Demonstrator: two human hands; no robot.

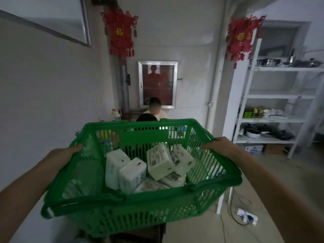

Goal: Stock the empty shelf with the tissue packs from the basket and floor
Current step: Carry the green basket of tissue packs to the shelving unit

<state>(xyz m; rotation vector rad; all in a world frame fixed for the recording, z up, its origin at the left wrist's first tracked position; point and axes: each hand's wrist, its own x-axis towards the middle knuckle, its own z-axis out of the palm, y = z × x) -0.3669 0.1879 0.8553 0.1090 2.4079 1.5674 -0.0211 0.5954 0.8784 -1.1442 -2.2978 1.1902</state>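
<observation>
Back room or storage area of a small shop or canteen. A white metal shelving unit (273, 95) at two o'clock carries steel pans (287, 62) on its top tier, jars and tins (254, 113) lower down, and a cardboard box (254, 149) beneath. A green plastic shopping basket (140, 204) at six o'clock holds wrapped tissue packs (158, 161). Red knot ornaments (121, 30) hang on bare pale walls at twelve o'clock, above a metal-framed hatch (157, 84). A power strip (247, 219) lies on the tiled floor at four o'clock.
</observation>
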